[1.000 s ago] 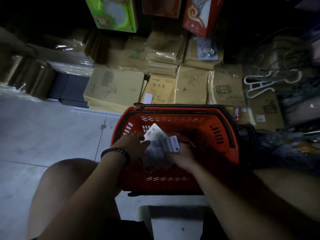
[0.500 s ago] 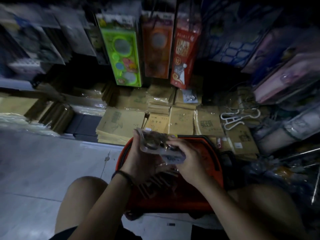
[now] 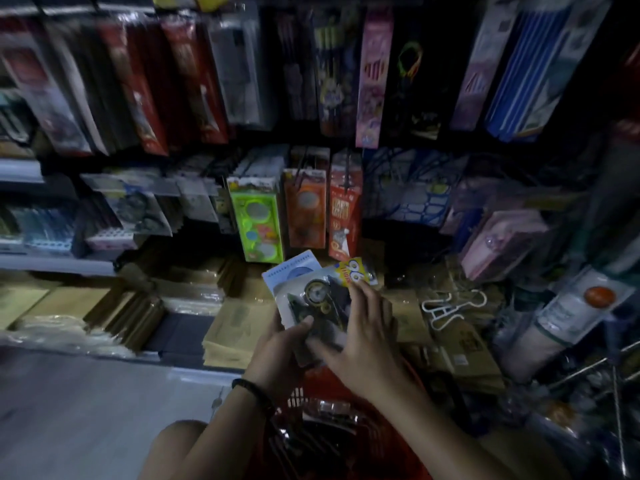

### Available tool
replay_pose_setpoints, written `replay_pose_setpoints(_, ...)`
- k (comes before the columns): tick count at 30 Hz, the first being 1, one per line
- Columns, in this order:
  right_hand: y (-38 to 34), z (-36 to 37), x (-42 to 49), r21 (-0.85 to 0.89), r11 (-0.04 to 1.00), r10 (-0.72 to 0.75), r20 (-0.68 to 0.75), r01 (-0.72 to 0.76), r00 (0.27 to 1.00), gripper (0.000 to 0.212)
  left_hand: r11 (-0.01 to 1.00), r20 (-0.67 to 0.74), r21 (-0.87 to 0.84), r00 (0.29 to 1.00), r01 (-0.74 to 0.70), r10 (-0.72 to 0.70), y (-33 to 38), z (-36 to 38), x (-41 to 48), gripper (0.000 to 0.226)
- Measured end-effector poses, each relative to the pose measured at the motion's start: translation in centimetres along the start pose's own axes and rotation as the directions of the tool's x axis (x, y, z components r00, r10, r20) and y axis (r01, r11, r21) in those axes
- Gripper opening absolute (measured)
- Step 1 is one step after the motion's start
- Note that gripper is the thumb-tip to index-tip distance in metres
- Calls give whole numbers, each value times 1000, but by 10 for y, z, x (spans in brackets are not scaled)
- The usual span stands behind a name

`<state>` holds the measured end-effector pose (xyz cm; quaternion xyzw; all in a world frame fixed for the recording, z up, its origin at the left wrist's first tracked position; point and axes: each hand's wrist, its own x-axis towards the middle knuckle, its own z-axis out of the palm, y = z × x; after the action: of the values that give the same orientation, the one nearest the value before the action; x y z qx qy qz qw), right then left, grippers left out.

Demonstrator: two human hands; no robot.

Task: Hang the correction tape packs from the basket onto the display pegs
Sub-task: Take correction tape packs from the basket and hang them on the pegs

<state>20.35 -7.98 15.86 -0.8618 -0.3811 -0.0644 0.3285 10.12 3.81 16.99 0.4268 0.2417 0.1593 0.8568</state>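
Step in hand: singling one pack from the bunch. Gripping the fanned stack of clear-blister, white- and yellow-carded correction tape packs point(image 3: 313, 294) in the left hand point(image 3: 282, 351), thumb curled across the front, just above the red plastic mesh basket point(image 3: 311, 400). Resting the right hand point(image 3: 369, 341) on them, fingers straight and spread, clasping nothing. Worth sliding off only the top pack, hang hole upward, and hunting for a free peg among the blurred hanging goods point(image 3: 304, 209).
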Motion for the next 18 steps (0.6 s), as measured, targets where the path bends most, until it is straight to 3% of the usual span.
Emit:
replay_pose_setpoints(3, -14, -15, 3, -3, 1000, 0, -16, 0, 1000, 120, 992, 49, 81, 994, -98, 94, 15, 17, -8, 58)
replay_pose_setpoints(7, -16, -48, 22, 81, 990, -120, 31, 117, 992, 124, 964, 100, 204, 983, -169, 152, 42, 26, -15, 59)
replay_pose_setpoints(12, -16, -99, 56, 67, 937, -349, 168, 343, 922, 112, 979, 109, 116, 982, -169, 156, 82, 29, -17, 47)
replay_pose_setpoints(15, -25, -126, 74, 43, 915, -398, 248, 400, 883, 117, 971, 144, 123, 972, -204, 186, 100, 36, -21, 47)
replay_pose_setpoints(18, -42, -144, 87, 46, 904, -424, 232, 426, 875, 116, 964, 176, 131, 962, -233, 209, 121, 47, -25, 48)
